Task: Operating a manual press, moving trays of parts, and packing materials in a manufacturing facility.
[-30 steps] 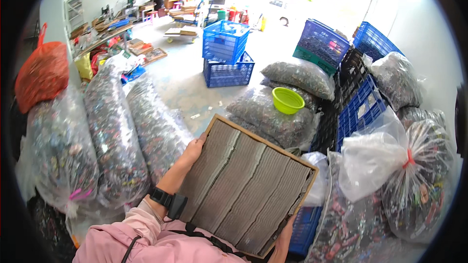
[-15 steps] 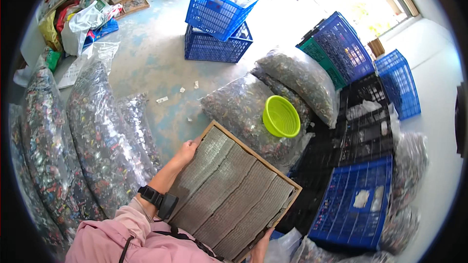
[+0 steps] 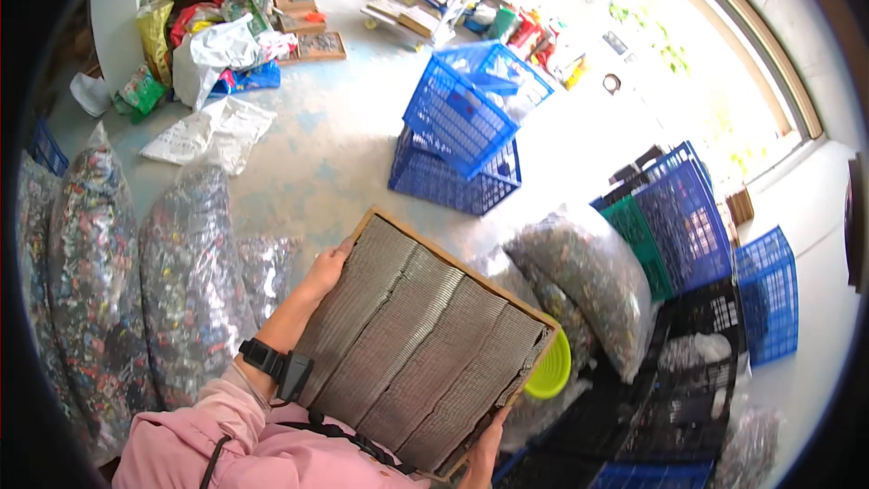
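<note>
Between my hands is a shallow wooden-framed tray [image 3: 421, 344], filled with several bands of tightly packed thin grey metallic-looking rows. My left hand [image 3: 328, 272] grips its far left edge, a black strap device on that wrist. Over at the near right corner, my right hand [image 3: 487, 445] grips the frame; some of its fingers are hidden beneath. The tray is held in front of my body, turned at an angle. Just past its right edge a lime-green plastic basin [image 3: 549, 369] shows in part, the rest covered by the tray.
Large clear bags of small colourful pieces [image 3: 186, 281] stand at left. A filled bag [image 3: 588, 276] lies ahead right, beside black crates [image 3: 670, 371]. Stacked blue crates [image 3: 457, 172] stand ahead. Wooden boxes [image 3: 317, 45] and a loaded cart [image 3: 416, 18] are farther off.
My view has tilted up and turned left, so the surroundings sit lower and farther right. The tray stays in both hands and now hides part of the green basin.
</note>
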`<control>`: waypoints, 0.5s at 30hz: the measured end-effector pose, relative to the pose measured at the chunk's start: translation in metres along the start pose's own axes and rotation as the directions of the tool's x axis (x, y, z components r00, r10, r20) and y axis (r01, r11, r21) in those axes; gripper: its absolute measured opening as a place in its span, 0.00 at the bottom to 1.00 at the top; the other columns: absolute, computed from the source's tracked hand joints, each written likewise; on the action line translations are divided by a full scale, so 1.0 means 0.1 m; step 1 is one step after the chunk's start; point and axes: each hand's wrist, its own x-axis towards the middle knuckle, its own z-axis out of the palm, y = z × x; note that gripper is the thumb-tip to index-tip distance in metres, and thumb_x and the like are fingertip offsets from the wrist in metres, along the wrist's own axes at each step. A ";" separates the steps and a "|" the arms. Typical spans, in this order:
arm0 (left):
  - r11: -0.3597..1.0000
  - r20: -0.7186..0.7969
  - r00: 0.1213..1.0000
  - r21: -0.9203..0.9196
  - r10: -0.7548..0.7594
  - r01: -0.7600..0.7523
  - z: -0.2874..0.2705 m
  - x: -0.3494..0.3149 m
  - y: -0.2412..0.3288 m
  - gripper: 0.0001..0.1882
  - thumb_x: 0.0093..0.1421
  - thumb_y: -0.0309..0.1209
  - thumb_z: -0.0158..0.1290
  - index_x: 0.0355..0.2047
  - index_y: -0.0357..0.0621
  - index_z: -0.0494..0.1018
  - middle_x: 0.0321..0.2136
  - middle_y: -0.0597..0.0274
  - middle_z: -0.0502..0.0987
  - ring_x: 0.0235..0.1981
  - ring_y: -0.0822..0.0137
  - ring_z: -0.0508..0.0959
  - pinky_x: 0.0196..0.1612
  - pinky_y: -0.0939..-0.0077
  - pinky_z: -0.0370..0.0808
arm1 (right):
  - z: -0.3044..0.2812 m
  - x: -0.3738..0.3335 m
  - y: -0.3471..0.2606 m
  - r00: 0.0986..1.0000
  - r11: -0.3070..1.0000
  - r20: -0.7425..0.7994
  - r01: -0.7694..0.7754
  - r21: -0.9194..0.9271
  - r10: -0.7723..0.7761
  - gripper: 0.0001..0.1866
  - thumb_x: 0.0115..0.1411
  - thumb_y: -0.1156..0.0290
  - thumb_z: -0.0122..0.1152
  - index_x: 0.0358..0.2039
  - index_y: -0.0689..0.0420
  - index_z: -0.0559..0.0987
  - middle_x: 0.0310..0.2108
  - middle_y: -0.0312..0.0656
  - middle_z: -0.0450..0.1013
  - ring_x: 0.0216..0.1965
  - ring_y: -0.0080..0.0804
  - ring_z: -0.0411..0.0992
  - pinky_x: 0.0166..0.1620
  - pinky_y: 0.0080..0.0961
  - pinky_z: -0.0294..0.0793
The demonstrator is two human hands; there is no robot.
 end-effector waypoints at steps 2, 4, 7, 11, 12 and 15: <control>0.993 -0.080 0.995 0.104 0.055 -0.047 -0.09 0.45 0.19 0.31 0.58 0.51 0.39 0.40 0.28 0.69 0.35 0.54 0.73 0.37 0.68 0.70 0.41 0.77 0.65 | 0.32 0.67 -0.09 0.994 0.999 0.108 0.020 -0.032 -0.017 0.37 0.59 0.44 0.31 0.57 0.64 0.52 0.58 0.45 0.50 0.57 0.41 0.51 0.56 0.32 0.51; 0.998 -0.150 0.987 0.036 0.056 -0.051 -0.18 0.78 0.62 0.32 0.58 0.51 0.38 0.43 0.27 0.67 0.39 0.52 0.72 0.40 0.66 0.70 0.44 0.78 0.63 | 0.88 1.18 -0.31 0.974 0.995 0.202 0.097 0.015 -0.098 0.35 0.60 0.46 0.31 0.56 0.65 0.54 0.55 0.45 0.55 0.55 0.40 0.55 0.55 0.31 0.54; 0.996 -0.272 0.959 0.033 0.083 -0.077 -0.39 1.44 0.83 0.32 0.59 0.51 0.37 0.42 0.28 0.67 0.39 0.52 0.72 0.40 0.65 0.70 0.45 0.78 0.63 | 1.69 1.75 -0.88 0.942 0.999 0.335 0.024 -0.023 -0.014 0.33 0.60 0.47 0.31 0.52 0.65 0.60 0.50 0.44 0.62 0.50 0.35 0.61 0.52 0.27 0.58; 0.997 -0.427 0.902 -0.024 0.059 -0.077 -0.87 2.13 1.20 0.31 0.59 0.51 0.37 0.43 0.29 0.67 0.38 0.54 0.72 0.39 0.67 0.70 0.44 0.78 0.64 | 2.86 2.48 -1.43 0.882 0.979 0.466 0.152 -0.135 -0.073 0.34 0.59 0.46 0.34 0.46 0.68 0.67 0.42 0.43 0.67 0.42 0.32 0.65 0.45 0.25 0.63; 0.990 -0.438 0.898 -0.108 0.033 -0.089 -0.94 2.27 1.31 0.32 0.59 0.51 0.36 0.43 0.29 0.66 0.38 0.54 0.72 0.40 0.67 0.70 0.44 0.78 0.64 | 3.17 2.56 -1.65 0.874 0.979 0.482 0.144 -0.144 -0.058 0.34 0.59 0.46 0.34 0.46 0.68 0.67 0.42 0.43 0.67 0.42 0.32 0.65 0.45 0.25 0.63; 0.990 -0.529 0.847 -0.088 0.044 -0.106 -1.31 2.82 1.52 0.33 0.59 0.52 0.36 0.44 0.29 0.66 0.40 0.54 0.71 0.39 0.66 0.70 0.43 0.77 0.64 | 4.17 2.82 -2.07 0.804 0.959 0.595 0.176 -0.222 -0.010 0.34 0.59 0.46 0.33 0.45 0.68 0.67 0.42 0.43 0.67 0.41 0.29 0.64 0.44 0.23 0.63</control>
